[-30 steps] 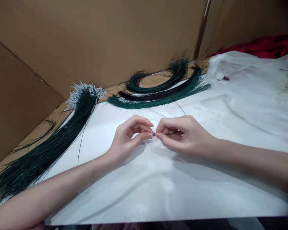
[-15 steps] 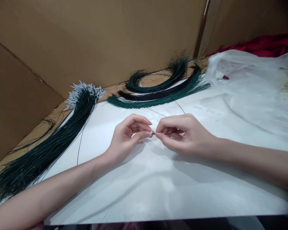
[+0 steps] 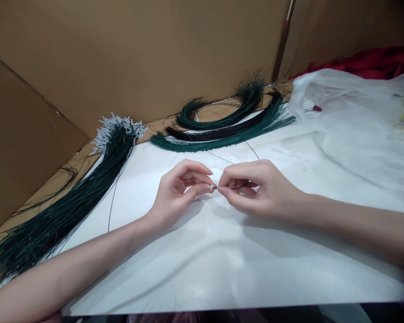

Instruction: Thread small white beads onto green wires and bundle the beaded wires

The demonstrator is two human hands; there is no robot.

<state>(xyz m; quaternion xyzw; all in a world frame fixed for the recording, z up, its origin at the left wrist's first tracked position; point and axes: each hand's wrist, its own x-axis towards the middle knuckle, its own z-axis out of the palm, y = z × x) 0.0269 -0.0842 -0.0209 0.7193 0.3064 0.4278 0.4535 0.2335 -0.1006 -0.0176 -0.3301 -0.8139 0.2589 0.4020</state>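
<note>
White surface [image 3: 195,278] backed by cardboard [image 3: 148,54]. Thin dark wire [image 3: 216,188] pinched by left hand [image 3: 175,190] and right hand [image 3: 256,186], above surface (end too small to read). Fine wire-work seemingly in hand; steady pinch probably called for next.

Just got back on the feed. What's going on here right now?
A person is working a thin dark strand with both hands over a white surface. The right hand pinches the strand, while the left hand pinches a tiny piece right beside those fingertips, too small to make out. A long dark green bundle with whitish tips lies to the left, curved bundles lie behind the hands, and a translucent plastic sheet is at the right.
</note>
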